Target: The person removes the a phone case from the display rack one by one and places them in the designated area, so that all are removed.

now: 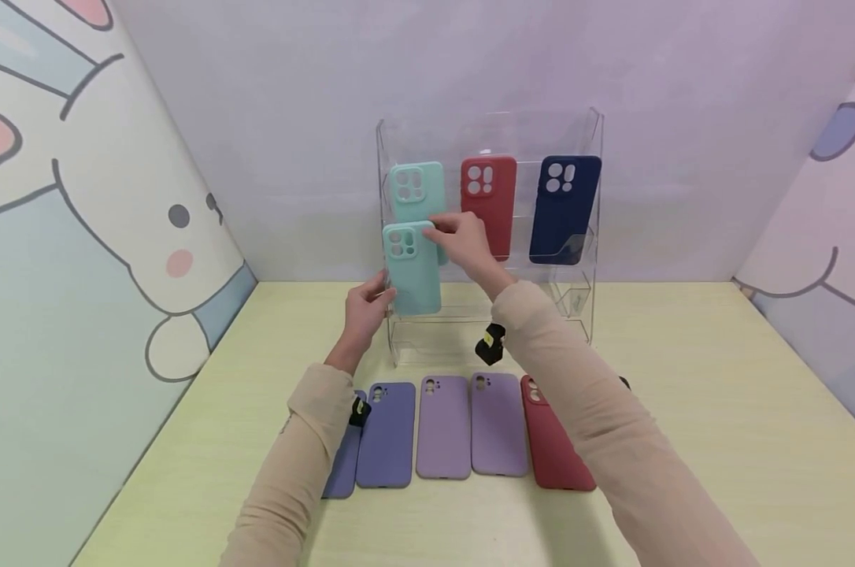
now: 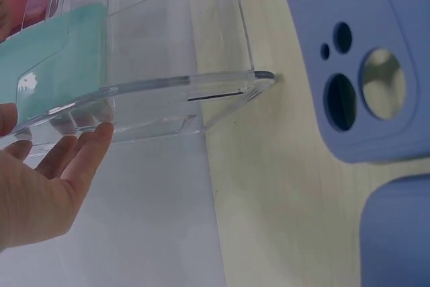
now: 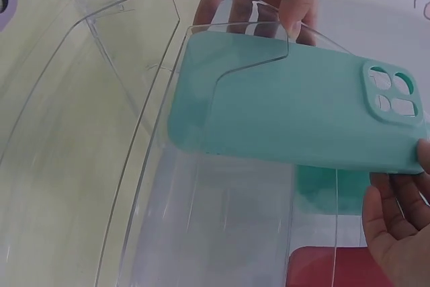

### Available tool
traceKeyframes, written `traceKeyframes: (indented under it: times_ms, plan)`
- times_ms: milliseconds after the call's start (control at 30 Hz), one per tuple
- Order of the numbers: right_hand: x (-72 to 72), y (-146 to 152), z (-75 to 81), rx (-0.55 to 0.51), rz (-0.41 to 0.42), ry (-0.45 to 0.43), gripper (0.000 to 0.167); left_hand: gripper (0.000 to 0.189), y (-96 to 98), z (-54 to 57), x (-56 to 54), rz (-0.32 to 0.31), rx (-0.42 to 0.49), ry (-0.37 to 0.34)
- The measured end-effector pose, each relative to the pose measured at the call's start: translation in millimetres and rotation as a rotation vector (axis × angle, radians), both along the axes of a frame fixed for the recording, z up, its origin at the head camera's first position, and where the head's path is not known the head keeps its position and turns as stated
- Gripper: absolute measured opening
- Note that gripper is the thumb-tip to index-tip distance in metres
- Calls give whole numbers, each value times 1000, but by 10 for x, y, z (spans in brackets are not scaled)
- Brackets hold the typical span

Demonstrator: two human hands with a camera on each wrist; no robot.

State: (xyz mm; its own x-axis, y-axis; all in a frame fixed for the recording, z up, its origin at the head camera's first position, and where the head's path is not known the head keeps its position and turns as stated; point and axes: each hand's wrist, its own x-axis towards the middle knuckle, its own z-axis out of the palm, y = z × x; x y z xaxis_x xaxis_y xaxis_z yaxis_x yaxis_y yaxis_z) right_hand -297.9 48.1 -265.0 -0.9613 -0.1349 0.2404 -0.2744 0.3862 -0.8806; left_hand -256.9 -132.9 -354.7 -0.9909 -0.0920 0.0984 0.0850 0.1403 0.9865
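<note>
A mint phone case point(image 1: 415, 276) stands slightly tilted in a lower tier of the clear display stand point(image 1: 434, 340). At its upper right corner, my right hand point(image 1: 466, 240) pinches it between thumb and fingers. My left hand point(image 1: 365, 311) grips the stand's left side panel, fingers behind the clear plastic and thumb near the case's edge. In the right wrist view the case point(image 3: 269, 105) has its lower end behind the clear front lip. Another mint case point(image 1: 436, 185) stands one tier higher, partly covered by the front case and my right hand.
A red case point(image 1: 498, 205) and a navy case point(image 1: 564, 209) share the upper tier. On the table before the stand lie blue-violet cases point(image 1: 386, 437), lilac cases point(image 1: 444, 429) and a red case point(image 1: 551, 445), partly under my right sleeve. Printed walls point(image 1: 179, 260) flank the table.
</note>
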Motion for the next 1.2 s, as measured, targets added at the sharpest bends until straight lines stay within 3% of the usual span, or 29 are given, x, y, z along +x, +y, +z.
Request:
traceKeyframes:
  times_ms: [267, 667, 900, 1200]
  plan:
    - [21, 27, 37, 14, 3, -14, 32, 43, 0, 10, -8, 1, 2, -10]
    - [93, 58, 122, 7, 18, 81, 30, 43, -20, 2, -28, 7, -6, -25]
    - [151, 114, 206, -2, -13, 136, 32, 43, -19, 5, -41, 10, -3, -29]
    - [194, 217, 274, -71, 3, 146, 33, 43, -21, 7, -49, 16, -17, -34]
